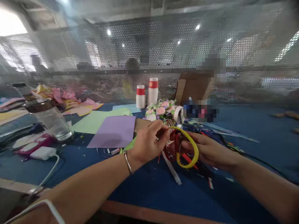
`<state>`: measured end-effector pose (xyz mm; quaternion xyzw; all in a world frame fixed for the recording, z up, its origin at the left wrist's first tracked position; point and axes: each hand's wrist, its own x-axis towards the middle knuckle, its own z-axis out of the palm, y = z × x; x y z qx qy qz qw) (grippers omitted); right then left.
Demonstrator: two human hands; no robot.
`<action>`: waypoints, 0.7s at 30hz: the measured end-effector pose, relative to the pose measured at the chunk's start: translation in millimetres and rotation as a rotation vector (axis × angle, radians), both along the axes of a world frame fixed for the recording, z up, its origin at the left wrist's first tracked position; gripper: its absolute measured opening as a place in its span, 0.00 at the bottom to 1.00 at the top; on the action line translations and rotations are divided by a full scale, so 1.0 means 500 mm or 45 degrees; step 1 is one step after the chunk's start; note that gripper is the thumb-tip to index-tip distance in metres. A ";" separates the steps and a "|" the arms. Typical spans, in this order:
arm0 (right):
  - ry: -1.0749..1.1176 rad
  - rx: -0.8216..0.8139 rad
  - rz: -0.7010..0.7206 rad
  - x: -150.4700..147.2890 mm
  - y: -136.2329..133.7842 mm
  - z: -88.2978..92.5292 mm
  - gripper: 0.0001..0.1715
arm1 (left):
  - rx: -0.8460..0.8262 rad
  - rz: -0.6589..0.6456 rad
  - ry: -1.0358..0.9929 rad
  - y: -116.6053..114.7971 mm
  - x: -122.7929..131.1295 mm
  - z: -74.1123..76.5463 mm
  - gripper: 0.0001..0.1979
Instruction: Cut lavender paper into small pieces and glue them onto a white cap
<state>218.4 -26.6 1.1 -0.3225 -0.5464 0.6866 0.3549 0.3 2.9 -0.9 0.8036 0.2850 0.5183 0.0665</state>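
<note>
My left hand (153, 140), with a bracelet at its wrist, pinches the upper end of a yellow curved band (195, 152) between thumb and fingertips. The band bends round in an open loop to the right and down, passing in front of my right hand (207, 149). Curled fingers of that right hand appear to hold red-handled scissors (179, 126), their metal blades pointing up and away; the grip is partly hidden. Just beyond lies a pile of pink, white and green paper pieces (161, 110), beside a white roll (178, 113).
Purple paper (113, 132) and green paper (90, 121) lie left of my hands. Farther left are a glass jar (52, 121) and a white charger (44, 153) with its cable. Stacked paper cups (153, 91) and a cardboard box (192, 88) stand behind. Scraps and a clear stick (172, 171) lie below my hands.
</note>
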 end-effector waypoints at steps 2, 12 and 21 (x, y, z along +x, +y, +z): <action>0.021 -0.013 -0.017 0.001 0.002 -0.004 0.23 | 0.010 -0.043 0.024 0.011 0.001 -0.003 0.04; -0.019 -0.057 -0.007 -0.008 -0.010 0.007 0.22 | -0.712 -0.283 -0.402 0.040 0.016 -0.019 0.22; -0.220 -0.070 0.071 -0.007 -0.006 0.000 0.20 | -1.210 -0.705 -0.638 0.059 0.018 -0.003 0.12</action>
